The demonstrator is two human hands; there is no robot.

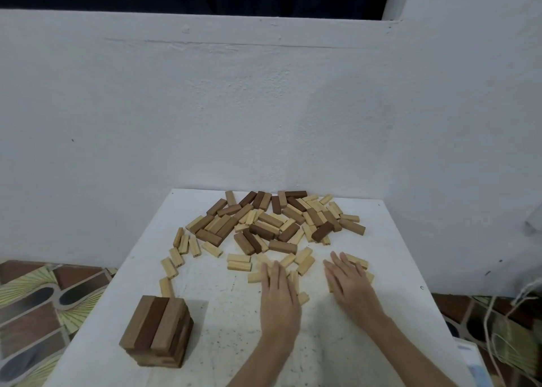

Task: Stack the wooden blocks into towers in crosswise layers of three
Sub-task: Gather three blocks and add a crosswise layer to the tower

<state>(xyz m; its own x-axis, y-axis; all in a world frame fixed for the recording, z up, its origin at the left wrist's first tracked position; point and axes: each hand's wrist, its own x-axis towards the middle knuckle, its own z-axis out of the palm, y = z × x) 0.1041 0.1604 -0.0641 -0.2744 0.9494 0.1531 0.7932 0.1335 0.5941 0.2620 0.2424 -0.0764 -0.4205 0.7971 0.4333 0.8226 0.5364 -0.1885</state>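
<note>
At 7 o'clock on the white table (322, 342) stands a finished tower (157, 332) of brown blocks, top layer of three side by side, layers beneath turned crosswise; likely parked at the near corner to keep it out of the working area. From 11 to 1 o'clock lies the loose pile (272, 219), dark and mid-brown blocks jumbled toward the far edge, pale blocks (239, 262) spilling nearer the person and trailing in a curve toward 9 o'clock. Left hand (278, 295) sits at centre, palm down, fingers straight and close together, lying flat over a few pale blocks. Right hand (349, 281) at 2 o'clock of it, also flat, fingers straight and slightly spread, fingertips over more pale blocks. Neither hand grips anything. Both hands flat on the pale ones probably means gathering or squaring them into a row, sorting by colour for the next tower. Patterned floor tiles (32, 307) show at 8 o'clock, white wall (264, 108) behind at 12 o'clock.
</note>
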